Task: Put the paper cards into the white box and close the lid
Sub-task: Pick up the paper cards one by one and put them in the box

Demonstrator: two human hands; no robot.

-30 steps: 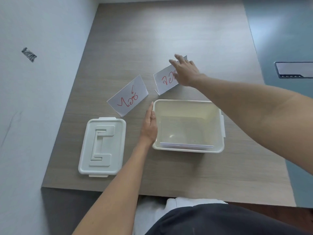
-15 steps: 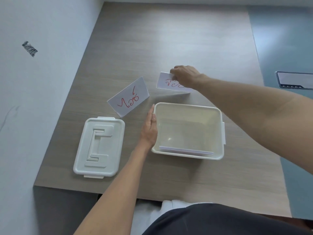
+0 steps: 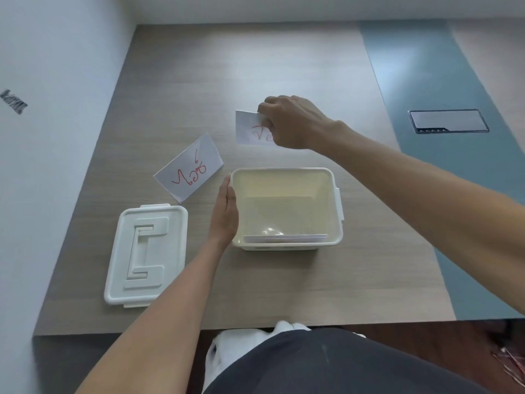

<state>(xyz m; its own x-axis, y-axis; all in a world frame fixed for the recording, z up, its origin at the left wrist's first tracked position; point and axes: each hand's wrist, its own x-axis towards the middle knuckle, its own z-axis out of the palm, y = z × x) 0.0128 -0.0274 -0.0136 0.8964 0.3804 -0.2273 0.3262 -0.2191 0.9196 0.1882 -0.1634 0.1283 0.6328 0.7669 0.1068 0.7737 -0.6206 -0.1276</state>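
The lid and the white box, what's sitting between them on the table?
In the head view, the left hand lies between the lid and the white box, flat against the box's left wall. Otherwise only bare table.

Soft, even daylight, a pale glare on the table [image 3: 284, 66], slight motion blur, wide-angle bending at the edges.

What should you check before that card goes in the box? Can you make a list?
1. Right hand grips the held card: ok.
2. White box open, lid off beside it: ok.
3. Left hand steadies the box's side: ok.
4. Room inside beside the cards already in the box: ok.
5. Held card above the box opening: not ok, it is beyond the far rim.
6. Second card on the table clear of the path: ok.
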